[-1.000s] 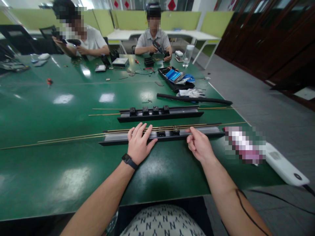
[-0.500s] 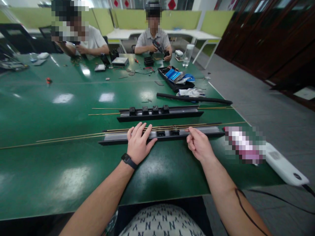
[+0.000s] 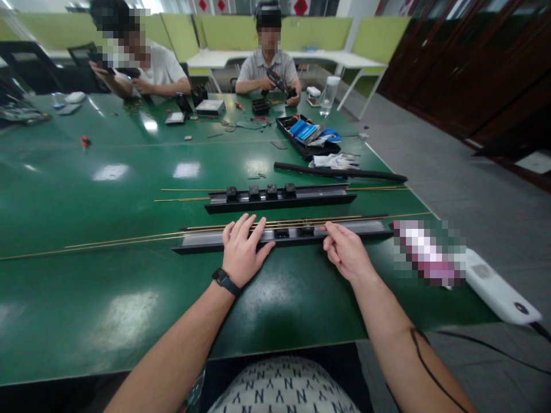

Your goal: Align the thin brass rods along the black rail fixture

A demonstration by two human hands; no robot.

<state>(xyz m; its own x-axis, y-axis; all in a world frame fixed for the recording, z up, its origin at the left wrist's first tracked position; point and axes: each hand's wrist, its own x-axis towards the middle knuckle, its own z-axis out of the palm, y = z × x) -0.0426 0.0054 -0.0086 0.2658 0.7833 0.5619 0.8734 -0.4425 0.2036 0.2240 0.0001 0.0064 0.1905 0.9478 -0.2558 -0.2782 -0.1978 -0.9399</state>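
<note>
My left hand (image 3: pixel 243 249) lies flat, fingers spread, on a long black and grey rail (image 3: pixel 206 241) near the front of the green table (image 3: pixel 107 287). Thin brass rods (image 3: pixel 129 237) run along the rail's far edge. My right hand (image 3: pixel 346 252) rests at the rail's right part, with fingers curled and the forefinger and thumb pinched on a brass rod. Two small black blocks (image 3: pixel 295 232) sit in the rail between my hands. A black watch is on my left wrist.
A second rail (image 3: pixel 279 198) with several black blocks lies behind. Farther back are a black tube (image 3: pixel 340 171), gloves, and a black tray (image 3: pixel 307 137) of parts. A white device (image 3: pixel 495 289) sits at the right edge. Two people work at the far side.
My right hand has slid slightly left along the rail. My left hand stays put.
</note>
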